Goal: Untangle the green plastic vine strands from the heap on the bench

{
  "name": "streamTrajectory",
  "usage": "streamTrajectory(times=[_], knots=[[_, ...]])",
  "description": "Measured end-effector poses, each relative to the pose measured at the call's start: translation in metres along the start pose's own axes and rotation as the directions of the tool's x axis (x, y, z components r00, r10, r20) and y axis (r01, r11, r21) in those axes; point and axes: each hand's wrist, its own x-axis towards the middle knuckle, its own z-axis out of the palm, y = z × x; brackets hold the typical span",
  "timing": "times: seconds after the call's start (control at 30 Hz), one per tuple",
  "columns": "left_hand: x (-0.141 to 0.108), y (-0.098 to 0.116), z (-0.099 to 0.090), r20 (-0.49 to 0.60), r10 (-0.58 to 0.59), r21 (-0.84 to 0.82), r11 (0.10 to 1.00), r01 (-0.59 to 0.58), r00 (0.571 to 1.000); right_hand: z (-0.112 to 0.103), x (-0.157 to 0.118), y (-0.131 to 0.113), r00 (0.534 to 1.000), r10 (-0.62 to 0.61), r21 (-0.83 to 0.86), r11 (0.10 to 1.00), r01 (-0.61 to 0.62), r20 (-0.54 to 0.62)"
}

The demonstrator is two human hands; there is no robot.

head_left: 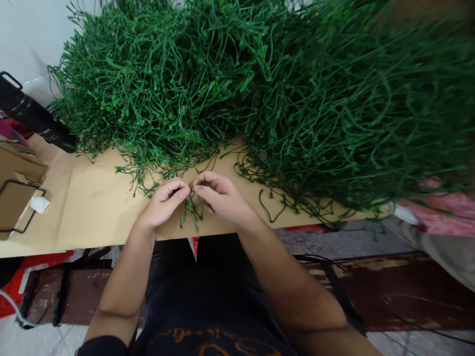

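Near the front edge of the cardboard-covered table (pixel 96 198), my left hand (pixel 165 200) and my right hand (pixel 220 195) meet fingertip to fingertip. Both pinch a small bunch of green artificial stems (pixel 191 212), whose ends hang down between the hands. Just behind my fingers lie loose stems from a large heap of the same green stems (pixel 166 84). The exact spot where the fingertips grip is partly hidden by the fingers.
A black bottle (pixel 33 113) leans at the left, behind a cardboard box (pixel 22 168) and a black wire frame (pixel 24 230). A second thick pile of stems (pixel 345 109) spreads along the right. Below stands a brown bench (pixel 389 296).
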Motion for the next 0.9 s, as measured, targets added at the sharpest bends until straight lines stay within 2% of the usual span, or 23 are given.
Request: streamTrajectory(times=[0.2, 0.3, 0.43, 0.53, 0.6, 0.7, 0.83, 0.9], knots=[[-0.001, -0.005, -0.001, -0.036, 0.000, -0.062, 0.998, -0.002, 0.999, -0.004, 0.000, -0.003, 1.000, 0.015, 0.017, 1.000, -0.015, 0.012], [0.000, -0.006, -0.001, -0.033, 0.011, -0.031, 0.999, -0.012, 0.999, -0.005, 0.000, -0.002, 0.998, 0.053, -0.011, 0.999, -0.052, 0.022], [-0.001, -0.005, -0.002, -0.017, 0.004, 0.006, 1.000, -0.004, 1.000, -0.005, -0.001, -0.001, 0.986, 0.127, -0.090, 0.989, -0.117, 0.112], [-0.002, -0.003, -0.003, -0.014, -0.016, -0.066, 0.998, 0.016, 1.000, -0.004, -0.004, -0.004, 0.974, 0.129, -0.067, 0.991, -0.119, 0.187], [-0.004, -0.002, -0.003, 0.006, -0.043, -0.145, 0.988, 0.043, 0.999, -0.001, -0.005, -0.006, 0.970, 0.105, 0.011, 0.994, -0.110, 0.221], [-0.006, -0.002, -0.003, 0.020, -0.075, -0.281, 0.957, 0.077, 0.997, 0.007, -0.006, -0.006, 0.967, 0.086, 0.237, 0.961, -0.144, 0.241], [-0.006, -0.001, -0.001, -0.061, -0.092, -0.413, 0.909, 0.059, 0.994, 0.019, -0.007, -0.002, 0.953, 0.121, 0.552, 0.791, -0.261, 0.278], [-0.005, 0.001, 0.000, -0.085, -0.107, -0.464, 0.884, 0.056, 0.991, 0.025, -0.007, 0.001, 0.952, 0.098, 0.659, 0.701, -0.274, 0.291]])
